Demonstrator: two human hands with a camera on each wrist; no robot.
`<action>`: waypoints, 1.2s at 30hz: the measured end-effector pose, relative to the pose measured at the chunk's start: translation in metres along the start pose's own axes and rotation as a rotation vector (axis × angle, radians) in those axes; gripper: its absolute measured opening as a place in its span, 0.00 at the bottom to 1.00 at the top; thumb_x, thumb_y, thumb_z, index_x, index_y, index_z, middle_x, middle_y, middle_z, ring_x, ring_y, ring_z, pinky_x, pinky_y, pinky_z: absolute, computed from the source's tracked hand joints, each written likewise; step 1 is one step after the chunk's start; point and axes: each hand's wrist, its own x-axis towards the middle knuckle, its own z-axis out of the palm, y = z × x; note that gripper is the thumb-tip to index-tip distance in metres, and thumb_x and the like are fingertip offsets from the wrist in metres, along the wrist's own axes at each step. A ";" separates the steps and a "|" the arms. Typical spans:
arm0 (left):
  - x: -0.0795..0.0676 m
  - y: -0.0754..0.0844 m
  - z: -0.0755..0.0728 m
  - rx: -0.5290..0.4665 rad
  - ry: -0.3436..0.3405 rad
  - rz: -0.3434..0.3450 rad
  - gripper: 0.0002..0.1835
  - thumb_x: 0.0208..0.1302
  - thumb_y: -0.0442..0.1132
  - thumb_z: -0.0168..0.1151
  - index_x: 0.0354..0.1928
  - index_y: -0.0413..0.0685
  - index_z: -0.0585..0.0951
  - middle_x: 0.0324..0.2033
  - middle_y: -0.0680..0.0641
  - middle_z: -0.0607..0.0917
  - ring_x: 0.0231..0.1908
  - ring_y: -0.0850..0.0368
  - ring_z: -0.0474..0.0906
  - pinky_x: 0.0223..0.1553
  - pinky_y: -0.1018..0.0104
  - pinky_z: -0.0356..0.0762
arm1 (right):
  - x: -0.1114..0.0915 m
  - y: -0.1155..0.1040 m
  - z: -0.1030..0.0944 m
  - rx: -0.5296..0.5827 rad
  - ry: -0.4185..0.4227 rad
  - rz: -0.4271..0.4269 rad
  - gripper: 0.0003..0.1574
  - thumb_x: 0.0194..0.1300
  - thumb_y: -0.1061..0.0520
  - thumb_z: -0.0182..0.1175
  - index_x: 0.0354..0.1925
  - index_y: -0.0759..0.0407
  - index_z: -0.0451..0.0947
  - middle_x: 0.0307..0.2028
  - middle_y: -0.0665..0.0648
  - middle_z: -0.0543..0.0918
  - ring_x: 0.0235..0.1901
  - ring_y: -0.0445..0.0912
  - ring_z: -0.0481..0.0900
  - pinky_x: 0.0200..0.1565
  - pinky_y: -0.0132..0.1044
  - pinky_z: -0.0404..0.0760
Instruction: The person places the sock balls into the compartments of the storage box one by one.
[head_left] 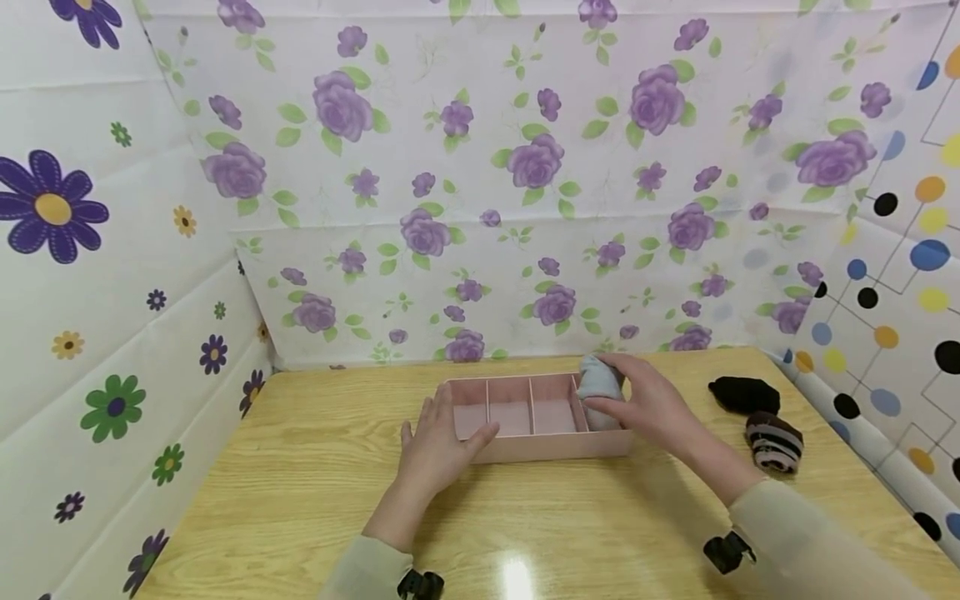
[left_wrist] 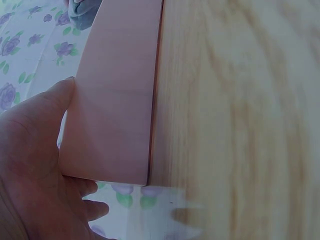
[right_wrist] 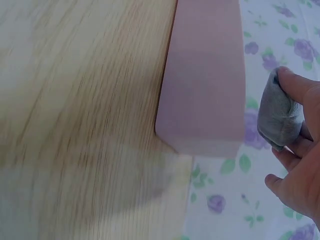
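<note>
A pink box (head_left: 555,448) with dividers stands on the wooden table, its compartments in a row. My right hand (head_left: 660,408) pinches a rolled grey sock (head_left: 598,383) between thumb and fingers over the rightmost compartment. In the right wrist view the grey sock (right_wrist: 280,112) shows above the box's rim, apart from the box wall (right_wrist: 205,85). At the box's left end rests my left hand (head_left: 435,450), fingers extended and thumb against the front rim. The left wrist view shows its thumb (left_wrist: 57,97) touching the box's edge.
To the right of the box lie a rolled black sock (head_left: 745,395) and a rolled striped sock (head_left: 775,442), close together on the table (head_left: 315,492). Floral-patterned sheets (head_left: 487,167) hang behind and along both sides.
</note>
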 end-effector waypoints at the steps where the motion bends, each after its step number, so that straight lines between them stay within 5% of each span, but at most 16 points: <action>1: 0.000 0.000 0.000 0.000 -0.001 -0.001 0.63 0.73 0.78 0.58 0.90 0.43 0.46 0.88 0.38 0.53 0.86 0.33 0.48 0.77 0.19 0.40 | 0.001 -0.002 0.004 0.005 -0.004 -0.012 0.45 0.73 0.47 0.77 0.78 0.64 0.72 0.68 0.67 0.81 0.62 0.62 0.81 0.56 0.61 0.83; 16: -0.002 0.000 0.001 -0.003 0.002 -0.004 0.63 0.73 0.78 0.58 0.90 0.43 0.46 0.88 0.39 0.52 0.86 0.34 0.47 0.78 0.20 0.39 | 0.017 -0.022 0.033 0.084 -0.129 -0.091 0.39 0.71 0.48 0.79 0.74 0.55 0.77 0.62 0.54 0.84 0.51 0.47 0.83 0.49 0.48 0.84; 23: -0.005 0.001 0.003 -0.012 -0.005 -0.007 0.62 0.74 0.75 0.61 0.91 0.44 0.46 0.88 0.39 0.52 0.86 0.34 0.48 0.78 0.19 0.40 | 0.016 -0.021 0.040 0.023 -0.146 -0.131 0.42 0.71 0.48 0.79 0.75 0.60 0.76 0.62 0.56 0.85 0.51 0.49 0.84 0.52 0.53 0.83; 26: -0.006 0.001 0.004 -0.016 -0.004 -0.004 0.63 0.73 0.76 0.61 0.90 0.43 0.47 0.88 0.39 0.53 0.86 0.34 0.48 0.78 0.19 0.40 | 0.015 -0.018 0.042 -0.031 -0.144 -0.152 0.43 0.71 0.47 0.79 0.76 0.60 0.77 0.66 0.62 0.83 0.59 0.58 0.83 0.62 0.63 0.77; 30: -0.003 0.001 0.005 -0.008 -0.002 -0.001 0.64 0.72 0.78 0.59 0.90 0.43 0.47 0.88 0.39 0.53 0.86 0.33 0.48 0.77 0.19 0.40 | 0.014 -0.016 0.041 -0.033 -0.169 -0.128 0.46 0.72 0.46 0.78 0.79 0.62 0.74 0.77 0.73 0.71 0.76 0.71 0.69 0.72 0.72 0.67; 36: 0.001 0.000 -0.002 0.002 -0.013 -0.009 0.64 0.72 0.80 0.57 0.90 0.43 0.46 0.88 0.39 0.52 0.86 0.34 0.47 0.77 0.19 0.40 | 0.010 -0.014 0.028 -0.019 -0.159 -0.059 0.49 0.75 0.44 0.75 0.82 0.63 0.68 0.82 0.72 0.63 0.80 0.72 0.59 0.72 0.72 0.69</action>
